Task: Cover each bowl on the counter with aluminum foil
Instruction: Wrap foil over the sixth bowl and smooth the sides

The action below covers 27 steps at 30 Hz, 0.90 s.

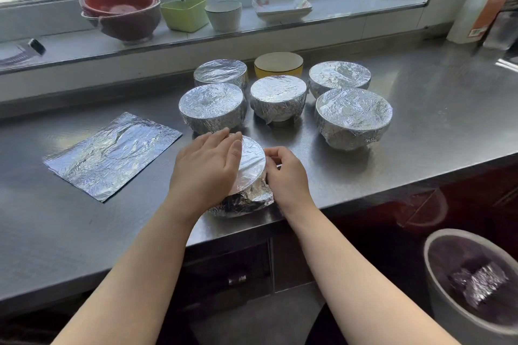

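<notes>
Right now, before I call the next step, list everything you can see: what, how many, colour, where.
foil-covered bowls: five, silver, back of steel counter
bowl being wrapped: one, silver foil, counter front edge
uncovered bowl: one, yellow, back row
foil sheet: one, silver, flat at left
red bowls: stacked, windowsill
green container: one, sill
white cup: one, sill
white dish: one, sill
bin: one, grey, floor, foil scrap inside
left hand: flat on foil top
right hand: pinching foil at rim

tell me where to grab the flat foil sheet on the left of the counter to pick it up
Take the foil sheet at its near corner, coming in from the front edge of the counter. It lies flat, so only an edge or corner gives a pinch grip, and that corner probably sits closest to the person, clear of the covered bowls.
</notes>
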Motion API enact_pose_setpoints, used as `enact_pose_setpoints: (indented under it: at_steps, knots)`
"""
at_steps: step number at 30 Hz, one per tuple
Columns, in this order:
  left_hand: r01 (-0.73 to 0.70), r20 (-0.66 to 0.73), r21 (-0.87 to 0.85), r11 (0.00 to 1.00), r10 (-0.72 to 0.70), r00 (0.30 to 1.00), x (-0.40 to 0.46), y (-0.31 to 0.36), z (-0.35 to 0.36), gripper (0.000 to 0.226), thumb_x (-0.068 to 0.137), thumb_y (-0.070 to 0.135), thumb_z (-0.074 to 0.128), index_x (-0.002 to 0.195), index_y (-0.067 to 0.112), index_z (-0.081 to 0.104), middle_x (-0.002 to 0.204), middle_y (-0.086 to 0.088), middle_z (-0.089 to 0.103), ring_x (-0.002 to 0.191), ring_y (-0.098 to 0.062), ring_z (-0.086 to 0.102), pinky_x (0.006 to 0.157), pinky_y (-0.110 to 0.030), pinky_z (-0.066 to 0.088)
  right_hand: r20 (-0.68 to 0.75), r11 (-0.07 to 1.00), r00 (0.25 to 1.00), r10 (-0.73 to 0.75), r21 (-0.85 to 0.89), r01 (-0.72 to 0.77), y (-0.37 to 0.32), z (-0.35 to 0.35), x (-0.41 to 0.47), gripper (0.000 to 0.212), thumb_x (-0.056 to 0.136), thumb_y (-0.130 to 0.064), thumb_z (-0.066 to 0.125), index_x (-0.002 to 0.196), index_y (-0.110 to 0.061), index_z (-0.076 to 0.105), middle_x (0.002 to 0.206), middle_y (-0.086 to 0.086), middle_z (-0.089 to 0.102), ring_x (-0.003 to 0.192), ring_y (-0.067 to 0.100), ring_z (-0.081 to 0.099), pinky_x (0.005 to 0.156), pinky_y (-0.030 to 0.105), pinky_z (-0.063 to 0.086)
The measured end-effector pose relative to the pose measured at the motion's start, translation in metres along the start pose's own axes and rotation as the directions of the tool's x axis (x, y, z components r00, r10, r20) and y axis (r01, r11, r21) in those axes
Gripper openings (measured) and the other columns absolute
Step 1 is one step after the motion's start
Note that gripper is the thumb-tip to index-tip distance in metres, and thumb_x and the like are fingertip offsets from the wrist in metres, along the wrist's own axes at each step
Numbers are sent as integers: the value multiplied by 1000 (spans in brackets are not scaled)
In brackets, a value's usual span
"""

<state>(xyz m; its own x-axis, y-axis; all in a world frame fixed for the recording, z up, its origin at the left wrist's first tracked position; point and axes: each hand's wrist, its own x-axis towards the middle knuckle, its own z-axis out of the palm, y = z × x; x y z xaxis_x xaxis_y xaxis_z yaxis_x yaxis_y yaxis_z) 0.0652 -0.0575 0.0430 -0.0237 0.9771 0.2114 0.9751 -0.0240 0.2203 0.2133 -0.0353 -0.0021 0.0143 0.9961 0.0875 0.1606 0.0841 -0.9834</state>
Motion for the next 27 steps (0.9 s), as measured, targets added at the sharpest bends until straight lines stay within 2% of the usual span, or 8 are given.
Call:
enact_pose_setpoints:
  at_steps: [5,9,14,17,21,25,27]
  knots:
    - [-6,-20,-4,1000,6,1000,-1,-5,-1,71,91,60,-3,147,40,36,155,15,34,144,-11,26,118,-40,22,-8,1000,1000,24,3,-24,0,5,1,10,96,-17,55,100,-20,64,88,-8,66,80,11,62,72,27,50]
    - [13,-22,-26,1000,-14,1000,-2,-9,-1,69,91,59,-1,147,41,36,154,16,34,144,-10,26,118,-41,21,-6,996,997,83,23,-83,-1,9,2,18,95,-19,57,110,-13,65,86,-3,68,72,8,63,66,25,50]
    - [21,-29,-49,999,-23,999,-3,-12,-3,69,91,59,0,146,42,37,154,17,35,144,-10,26,118,-40,21,22,987,990,141,72,-142,-5,12,5,15,92,-14,61,106,-10,66,87,8,72,77,21,70,76,40,58]
    - [21,-32,-62,998,-23,999,-4,-11,-5,67,92,58,2,146,41,38,154,17,36,144,-9,25,118,-39,20,38,976,984,175,122,-179,-5,15,6,12,92,-12,62,103,-9,66,89,15,72,81,33,71,78,50,57]
    - [38,-37,-91,995,-42,998,-7,-11,-7,66,92,56,4,146,41,38,154,18,34,144,-8,23,119,-37,18,26,978,985,168,123,-170,-6,17,6,13,93,-15,62,104,-10,65,91,10,71,79,23,70,79,42,58]
    - [45,-49,-119,992,-51,997,-8,-13,-5,67,91,58,4,146,42,37,154,18,33,144,-9,23,119,-39,18,0,983,990,144,116,-143,-7,17,7,10,93,-16,62,100,-9,63,79,2,65,62,9,61,69,31,53]
    - [48,-56,-135,990,-56,997,-9,-14,-6,69,89,59,2,146,42,38,154,18,34,144,-9,23,118,-40,20,-20,982,991,135,133,-131,-6,18,6,6,93,-15,62,95,-9,62,71,-2,62,56,1,57,60,20,49]
